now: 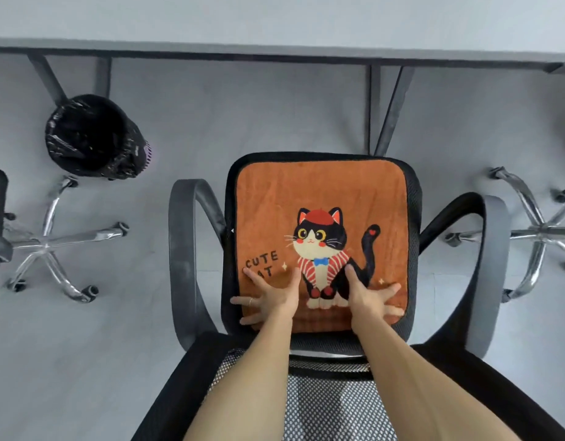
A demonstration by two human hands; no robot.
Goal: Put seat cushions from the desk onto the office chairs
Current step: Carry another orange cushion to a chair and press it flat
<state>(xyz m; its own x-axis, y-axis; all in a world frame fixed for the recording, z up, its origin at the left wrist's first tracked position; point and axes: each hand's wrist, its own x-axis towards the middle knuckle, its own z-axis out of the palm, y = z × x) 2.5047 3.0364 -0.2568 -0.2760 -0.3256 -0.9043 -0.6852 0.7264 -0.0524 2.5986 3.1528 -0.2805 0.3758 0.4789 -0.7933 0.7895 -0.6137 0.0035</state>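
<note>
Head view: left hand (271, 297) and right hand (370, 297) press flat, fingers spread (gripping nothing), on orange cat cushion (319, 202) lying on office chair (413, 198) seat.

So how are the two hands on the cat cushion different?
The left hand wears a ring on one finger; the right hand shows none. The left hand covers part of the "CUTE CAT" lettering, while the right hand lies over the cat's lower body, beside its tail. What they share: both lie flat with fingers spread, pressing on the orange cushion, which sits on the office chair.
</note>
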